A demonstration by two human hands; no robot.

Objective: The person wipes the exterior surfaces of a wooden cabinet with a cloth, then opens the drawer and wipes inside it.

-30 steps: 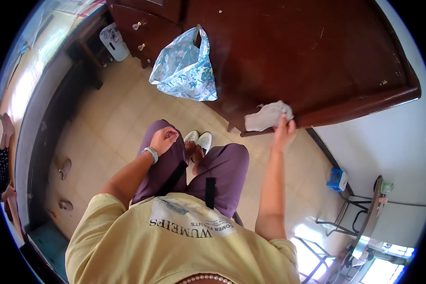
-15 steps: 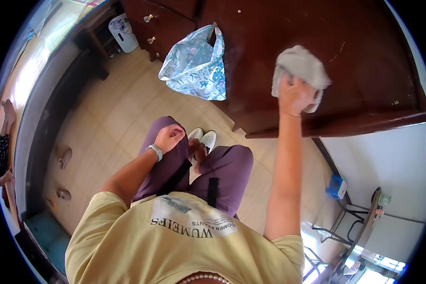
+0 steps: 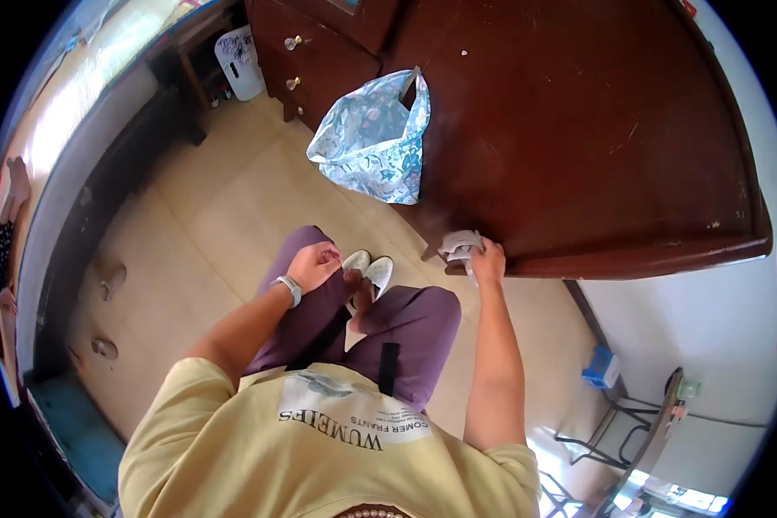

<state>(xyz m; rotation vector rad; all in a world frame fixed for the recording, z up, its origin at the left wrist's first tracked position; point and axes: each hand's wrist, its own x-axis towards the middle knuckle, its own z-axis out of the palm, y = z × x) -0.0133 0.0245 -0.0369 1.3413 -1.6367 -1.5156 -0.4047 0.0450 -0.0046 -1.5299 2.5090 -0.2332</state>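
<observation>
My right hand is closed around a bunched greyish-white cloth at the lower corner of a dark red-brown wooden cabinet. The cloth touches or nearly touches the cabinet's edge; exactly how they meet is hard to see. Over my bent knee, my left hand rests with curled fingers and nothing visible in them. A blue-and-white floral bag hangs by its strap against the cabinet, its mouth gaping, between the drawers and the large panel.
Drawers with clear knobs lie left of the bag. A white stool stands farther back. Slippers lie on the tiled floor. At right are a blue box and a folding table. Another person's foot shows at far left.
My right hand has moved the cloth from the middle of the panel down and left to the cabinet's lower corner. The cloth is now more bunched. My left hand stays on the knee.
</observation>
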